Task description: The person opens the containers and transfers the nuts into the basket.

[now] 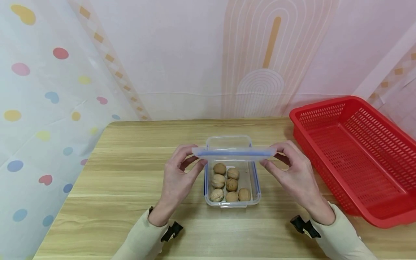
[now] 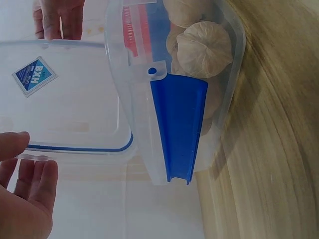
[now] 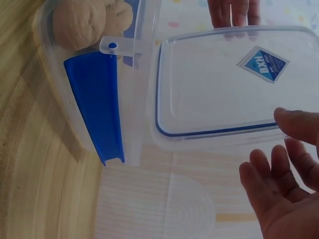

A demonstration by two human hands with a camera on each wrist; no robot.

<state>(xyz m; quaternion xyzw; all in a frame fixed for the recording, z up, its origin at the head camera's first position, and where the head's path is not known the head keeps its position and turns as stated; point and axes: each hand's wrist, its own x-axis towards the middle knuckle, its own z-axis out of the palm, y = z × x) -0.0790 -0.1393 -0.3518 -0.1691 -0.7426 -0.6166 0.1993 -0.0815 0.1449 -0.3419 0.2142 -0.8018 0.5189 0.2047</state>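
A clear plastic food container [image 1: 255,184] with blue side clips stands on the table, several walnuts [image 1: 232,184] lying inside it. Above its far part, a clear lid [image 1: 234,153] with a blue seal is held up, tilted nearly edge-on to the head view. My left hand [image 1: 178,177] pinches the lid's left edge between thumb and fingers. At the opposite edge, my right hand [image 1: 296,175] pinches the lid the same way. Both wrist views show a side clip [image 2: 179,124] hanging folded down and a sticker [image 3: 263,64] on the lid.
To the right stands a red perforated plastic basket [image 1: 354,155], near my right forearm. The wooden table [image 1: 136,173] meets a patterned cloth backdrop [image 1: 182,65] at its far edge. Each wrist bears a black strap [image 1: 171,232].
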